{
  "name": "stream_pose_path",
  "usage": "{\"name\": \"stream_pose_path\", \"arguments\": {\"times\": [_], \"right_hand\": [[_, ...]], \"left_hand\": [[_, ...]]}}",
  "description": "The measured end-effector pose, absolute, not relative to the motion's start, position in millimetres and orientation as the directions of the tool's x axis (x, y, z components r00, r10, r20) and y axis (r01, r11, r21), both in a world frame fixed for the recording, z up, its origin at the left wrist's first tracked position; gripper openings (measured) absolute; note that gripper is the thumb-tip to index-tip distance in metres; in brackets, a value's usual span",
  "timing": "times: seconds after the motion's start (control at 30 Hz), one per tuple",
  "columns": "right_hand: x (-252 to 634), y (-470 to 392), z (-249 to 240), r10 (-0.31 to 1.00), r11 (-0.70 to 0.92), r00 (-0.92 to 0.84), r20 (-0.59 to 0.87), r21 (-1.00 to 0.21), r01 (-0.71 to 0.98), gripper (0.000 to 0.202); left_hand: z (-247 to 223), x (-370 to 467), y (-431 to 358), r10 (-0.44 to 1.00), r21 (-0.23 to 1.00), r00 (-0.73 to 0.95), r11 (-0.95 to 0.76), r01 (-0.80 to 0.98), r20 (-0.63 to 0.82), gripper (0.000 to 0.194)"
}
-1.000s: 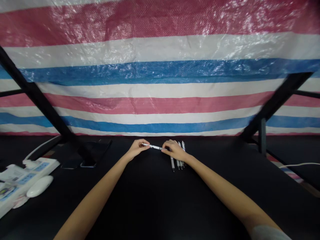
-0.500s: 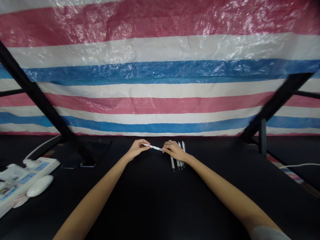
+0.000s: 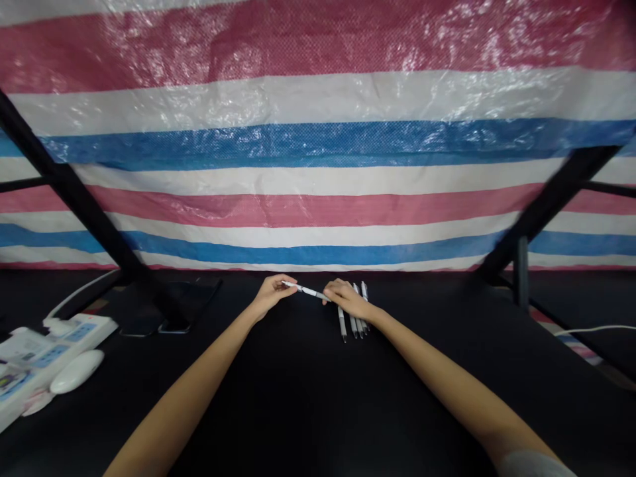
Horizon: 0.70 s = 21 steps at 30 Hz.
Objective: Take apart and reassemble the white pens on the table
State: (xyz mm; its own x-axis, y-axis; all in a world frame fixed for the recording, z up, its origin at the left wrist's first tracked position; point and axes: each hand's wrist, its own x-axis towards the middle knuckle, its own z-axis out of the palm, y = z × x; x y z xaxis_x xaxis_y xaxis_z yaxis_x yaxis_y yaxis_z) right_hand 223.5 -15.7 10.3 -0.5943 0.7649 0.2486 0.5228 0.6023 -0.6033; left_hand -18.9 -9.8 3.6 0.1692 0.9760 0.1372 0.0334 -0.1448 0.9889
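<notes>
A white and grey pen [image 3: 309,291] is stretched nearly level between my two hands above the black table. My left hand [image 3: 271,295] pinches its left end between thumb and fingers. At the pen's grey right end, the fingers of my right hand [image 3: 345,296] are closed around the tip, which they partly hide. Several similar pens [image 3: 355,324] lie side by side on the table under and beside my right hand, their tips toward me. The hand covers the middle of some of them.
A white power strip [image 3: 54,358] with plugs sits at the left, beside a white mouse-like object [image 3: 77,371]. Dark flat devices [image 3: 173,308] lie near the left black frame leg [image 3: 94,205]. A striped plastic sheet [image 3: 318,146] hangs behind the table.
The pen's grey end reaches slightly further into my right fingers. Both hands stay in nearly the same place, and the row of pens lies as before.
</notes>
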Motion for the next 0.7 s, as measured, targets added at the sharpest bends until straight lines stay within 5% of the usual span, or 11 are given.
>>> {"name": "stream_pose_path", "arguments": {"times": [0.17, 0.3, 0.57, 0.7], "right_hand": [[227.1, -10.5, 8.1, 0.872, 0.396, -0.412, 0.265, -0.876, 0.276, 0.064], [229.6, -2.6, 2.9, 0.906, 0.299, -0.353, 0.231, -0.942, 0.150, 0.065], [229.9, -0.4, 0.5, 0.923, 0.260, -0.320, 0.214, -0.960, 0.108, 0.066], [230.1, 0.1, -0.6, 0.925, 0.263, -0.315, 0.212, -0.956, 0.128, 0.067]], "left_hand": [[8.6, -22.0, -6.7, 0.985, 0.940, 0.136, -0.053, -0.336, 0.104, 0.020], [8.5, -21.4, -6.4, 0.978, 0.851, 0.196, 0.049, -0.523, 0.065, 0.022], [-0.7, -16.1, -13.1, 0.948, 0.923, 0.314, 0.065, -0.378, 0.062, 0.048], [-5.1, -17.6, -10.1, 0.964, 0.938, 0.253, 0.010, -0.346, 0.083, 0.036]]}}
